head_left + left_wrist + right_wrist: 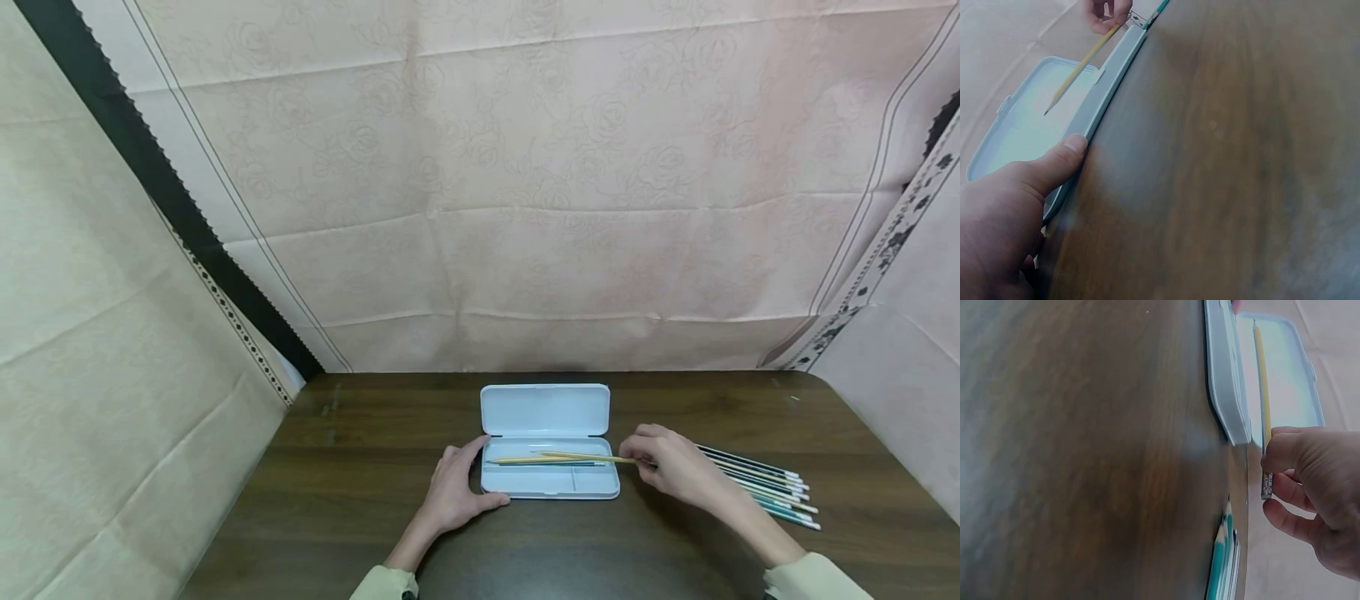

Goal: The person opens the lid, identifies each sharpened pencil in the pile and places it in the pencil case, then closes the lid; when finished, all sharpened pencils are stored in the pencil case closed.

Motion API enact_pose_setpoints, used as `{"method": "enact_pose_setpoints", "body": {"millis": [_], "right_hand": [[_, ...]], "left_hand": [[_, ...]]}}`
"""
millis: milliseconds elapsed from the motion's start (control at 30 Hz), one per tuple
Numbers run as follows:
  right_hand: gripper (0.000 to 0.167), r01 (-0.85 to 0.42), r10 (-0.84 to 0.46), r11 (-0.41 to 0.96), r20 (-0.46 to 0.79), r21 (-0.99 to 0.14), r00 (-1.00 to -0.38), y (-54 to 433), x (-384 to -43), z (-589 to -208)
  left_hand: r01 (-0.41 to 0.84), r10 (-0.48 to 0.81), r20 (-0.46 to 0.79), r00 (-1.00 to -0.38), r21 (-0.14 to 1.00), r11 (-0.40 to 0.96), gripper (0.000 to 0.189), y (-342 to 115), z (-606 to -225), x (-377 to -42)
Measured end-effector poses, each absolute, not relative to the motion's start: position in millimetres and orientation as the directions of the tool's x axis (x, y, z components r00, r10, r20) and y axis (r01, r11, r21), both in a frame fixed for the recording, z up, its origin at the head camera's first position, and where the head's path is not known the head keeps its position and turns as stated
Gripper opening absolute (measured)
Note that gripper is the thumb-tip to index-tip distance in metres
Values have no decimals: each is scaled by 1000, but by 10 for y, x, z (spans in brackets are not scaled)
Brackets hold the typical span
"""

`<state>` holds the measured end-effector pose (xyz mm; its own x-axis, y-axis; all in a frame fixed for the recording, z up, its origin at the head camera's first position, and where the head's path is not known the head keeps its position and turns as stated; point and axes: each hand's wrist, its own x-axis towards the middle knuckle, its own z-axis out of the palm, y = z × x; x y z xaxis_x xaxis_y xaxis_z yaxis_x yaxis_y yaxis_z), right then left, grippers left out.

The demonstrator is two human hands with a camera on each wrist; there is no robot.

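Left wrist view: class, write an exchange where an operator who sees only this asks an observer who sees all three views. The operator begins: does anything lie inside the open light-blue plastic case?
Observer: Yes, the head view shows a slim teal pencil inside the light-blue plastic case.
Operator: Where does the right hand hold the slim yellow pencil?
Observer: Near its silvery blunt end, by the right wrist view.
Operator: What lies to the case's right?
Observer: A bunch of slim white-ended pencils on the dark-brown wooden table, in the head view.
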<state>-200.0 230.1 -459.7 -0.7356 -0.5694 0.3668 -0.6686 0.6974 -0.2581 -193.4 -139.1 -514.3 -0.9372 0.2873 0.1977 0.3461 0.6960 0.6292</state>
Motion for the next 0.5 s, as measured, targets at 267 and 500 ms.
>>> {"method": "enact_pose_setpoints", "body": {"millis": [267, 500], "right_hand": [[31, -698, -606, 664, 353, -269, -713, 2135, -2069, -4559], [27, -686, -612, 675, 313, -271, -726, 1991, -2112, -4547]], "left_hand": [[353, 288, 206, -935, 620, 701, 94, -1397, -5139, -1937], [362, 289, 219, -932, 611, 704, 93, -1396, -5140, -1929]]}}
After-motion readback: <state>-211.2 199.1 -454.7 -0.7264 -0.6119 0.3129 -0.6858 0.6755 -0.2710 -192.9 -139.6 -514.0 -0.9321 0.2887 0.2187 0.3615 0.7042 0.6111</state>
